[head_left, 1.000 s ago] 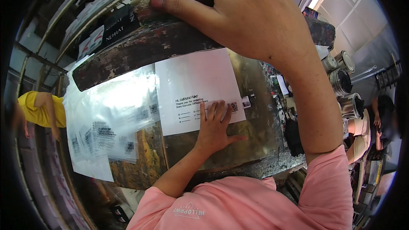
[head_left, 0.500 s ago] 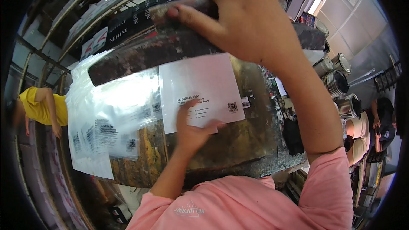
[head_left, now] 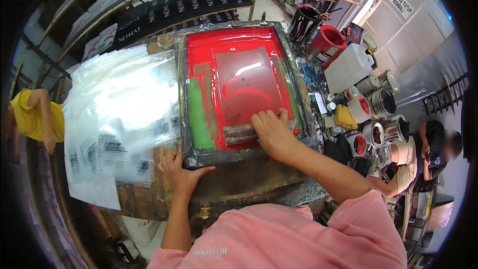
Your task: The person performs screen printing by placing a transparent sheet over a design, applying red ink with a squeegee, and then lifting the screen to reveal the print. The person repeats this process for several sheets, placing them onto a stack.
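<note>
A screen-printing frame (head_left: 186, 89) lies down on the worn table, its mesh covered with red ink (head_left: 229, 36) and edged with green patches. My right hand (head_left: 273, 128) is closed on a squeegee (head_left: 239, 134) with an ink-stained handle, resting on the mesh near the frame's front edge. At the frame's near left corner is my left hand (head_left: 180, 173), fingers spread and thumb stretched along the frame's front side; it holds nothing. Left of the frame, overlapping clear plastic sheets or bags (head_left: 114, 99) with black print are spread out. The white sheet is hidden under the frame.
To the right stand a red ink bucket (head_left: 327, 45), a white jerrycan (head_left: 351, 67) and several ink tins (head_left: 372, 134). Racks (head_left: 64, 25) with printed pieces run along the left and back. A person in yellow (head_left: 37, 114) is at left, another in black (head_left: 430, 144) at right.
The raised frame has come down over the white sheet. My right hand has moved down toward me and now holds the squeegee on the mesh. My left hand has shifted left off the sheet.
</note>
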Motion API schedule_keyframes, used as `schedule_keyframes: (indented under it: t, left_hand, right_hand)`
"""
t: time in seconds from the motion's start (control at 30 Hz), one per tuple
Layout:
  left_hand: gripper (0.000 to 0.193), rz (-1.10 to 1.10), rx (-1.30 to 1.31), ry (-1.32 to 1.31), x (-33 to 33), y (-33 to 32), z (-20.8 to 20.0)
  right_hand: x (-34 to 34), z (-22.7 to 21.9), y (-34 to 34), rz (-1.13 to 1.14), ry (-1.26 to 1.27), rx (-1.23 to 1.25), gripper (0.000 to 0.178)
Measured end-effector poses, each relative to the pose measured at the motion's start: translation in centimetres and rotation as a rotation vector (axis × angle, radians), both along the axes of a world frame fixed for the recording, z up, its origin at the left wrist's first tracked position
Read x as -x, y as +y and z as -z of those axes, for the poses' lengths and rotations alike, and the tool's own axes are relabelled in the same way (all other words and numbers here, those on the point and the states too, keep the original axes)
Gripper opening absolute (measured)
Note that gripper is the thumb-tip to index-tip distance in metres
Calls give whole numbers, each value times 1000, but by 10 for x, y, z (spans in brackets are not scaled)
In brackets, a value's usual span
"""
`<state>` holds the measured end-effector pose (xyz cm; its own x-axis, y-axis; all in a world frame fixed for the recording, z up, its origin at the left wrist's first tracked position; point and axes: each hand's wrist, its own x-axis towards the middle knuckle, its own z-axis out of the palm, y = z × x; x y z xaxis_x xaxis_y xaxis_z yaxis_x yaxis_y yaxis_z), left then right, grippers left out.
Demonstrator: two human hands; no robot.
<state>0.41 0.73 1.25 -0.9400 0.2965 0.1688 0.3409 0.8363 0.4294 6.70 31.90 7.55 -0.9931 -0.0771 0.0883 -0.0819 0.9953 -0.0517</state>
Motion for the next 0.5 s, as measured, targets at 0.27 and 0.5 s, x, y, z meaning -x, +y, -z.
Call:
schedule_keyframes:
  t: [0.27, 0.5]
  left_hand:
    - [124, 22, -16, 15, 3, -6, 6]
    - [130, -18, -94, -87, 0, -14, 2]
  right_hand:
    - [103, 31, 49, -18, 294, 29, 24]
    - [259, 10, 123, -71, 159, -56, 44]
